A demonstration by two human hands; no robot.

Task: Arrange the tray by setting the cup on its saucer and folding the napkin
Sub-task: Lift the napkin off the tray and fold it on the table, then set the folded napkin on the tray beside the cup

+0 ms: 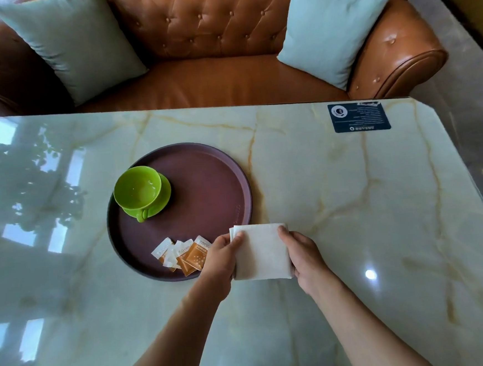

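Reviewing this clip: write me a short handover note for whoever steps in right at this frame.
Left hand pinches the left edge of the napkin; right hand pinches its right edge.
The napkin is a folded white square, held just right of the tray, over the table.
Cup already sits on its saucer in the tray's left part; sachets lie at its near edge.
Done: cup on saucer. Left: finish any last fold and, probably, set the napkin down.
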